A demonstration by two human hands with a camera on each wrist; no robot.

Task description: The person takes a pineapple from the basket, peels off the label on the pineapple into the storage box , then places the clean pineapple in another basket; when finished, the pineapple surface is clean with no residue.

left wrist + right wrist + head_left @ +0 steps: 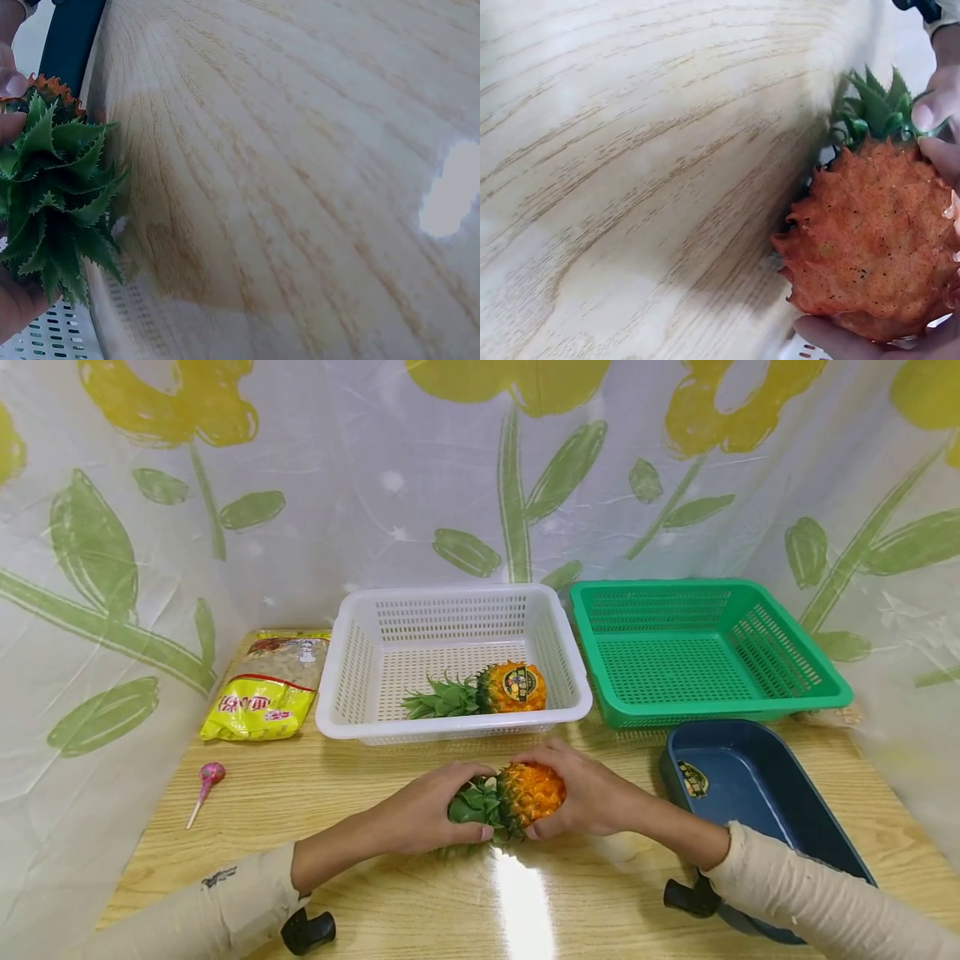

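Observation:
In the head view, a small orange pineapple point(534, 795) with a green leafy crown lies sideways between both hands in front of the white basket. The left hand point(431, 810) grips the crown, its thumb and fingers curled round the leaves point(60, 191). At the other end, the right hand point(588, 793) holds the spiky orange body point(874, 240) between thumb and fingers. A second pineapple point(521, 687), with a round dark label, rests inside the white basket point(453, 727), its crown pointing left.
A green basket point(723, 706) stands at the back right. A dark blue tray point(750, 793) with a loose label lies under the right forearm. On the left are a yellow food bag point(262, 689) and a pink lollipop point(212, 773). A flowered curtain point(360, 485) closes the back.

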